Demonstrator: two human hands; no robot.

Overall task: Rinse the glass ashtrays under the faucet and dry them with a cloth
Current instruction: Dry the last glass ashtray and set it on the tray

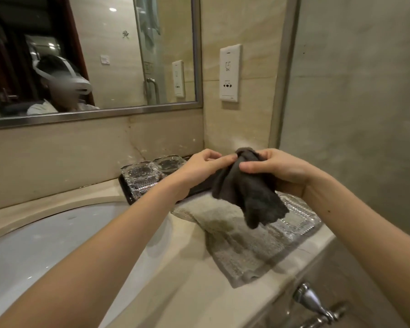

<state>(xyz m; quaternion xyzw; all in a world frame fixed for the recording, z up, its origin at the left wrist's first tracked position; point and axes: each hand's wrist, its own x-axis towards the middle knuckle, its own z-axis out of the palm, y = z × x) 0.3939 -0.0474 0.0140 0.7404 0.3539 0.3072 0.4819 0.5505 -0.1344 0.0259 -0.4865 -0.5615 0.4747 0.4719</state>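
Ashtrays: two (pixel 142 177) (pixel 172 163) on a dark tray (pixel 126 192), one (pixel 296 218) on a towel (pixel 234 237); both hands (pixel 199 166) (pixel 277 169) pinch one dark cloth (pixel 246 195) above a marble bathroom bench (pixel 175 292)

A dark grey cloth (pixel 244 188) hangs bunched in mid-air above the right part of the bench (pixel 175 268), its top gathered into a knot and its loose, ragged lower edge drooping down. The left hand (pixel 204 166) pinches its upper left side, and the right hand (pixel 277 169) grips its top from the right.

Two clear cut-glass ashtrays (pixel 142 177) sit upright side by side on a dark tray (pixel 128 197) at the far side of the bench, against the wall; the right one (pixel 171 163) is partly hidden behind the left hand.

A third glass ashtray (pixel 296 221), square and faceted, lies flat on a pale towel (pixel 234 247) on the near right of the bench, partly covered by the hanging cloth.
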